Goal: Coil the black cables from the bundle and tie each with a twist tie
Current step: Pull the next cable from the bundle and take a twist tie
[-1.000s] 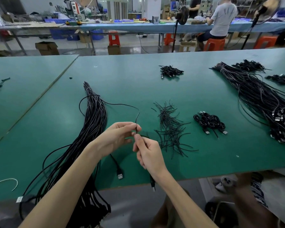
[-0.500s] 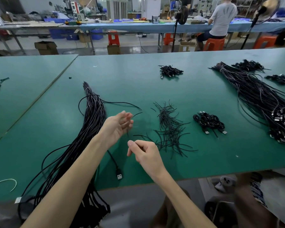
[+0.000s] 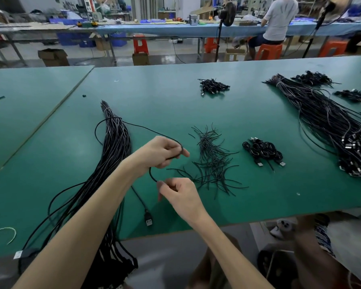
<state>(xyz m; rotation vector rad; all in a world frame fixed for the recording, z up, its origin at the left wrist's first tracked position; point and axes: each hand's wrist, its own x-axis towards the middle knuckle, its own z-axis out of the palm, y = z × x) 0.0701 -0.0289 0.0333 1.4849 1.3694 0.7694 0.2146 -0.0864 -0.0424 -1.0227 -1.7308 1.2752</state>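
black thin round cable looks light, floppy, springy: left hand pinches its loop, right hand pinches the run below, so grip near the loop.

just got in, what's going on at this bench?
A person is coiling one black cable from the bundle on the green table. The left hand grips a loop of it; the right hand pinches the cable just below. Its USB plug lies on the table. Loose twist ties and finished coils sit to the right; no tie is on yet.
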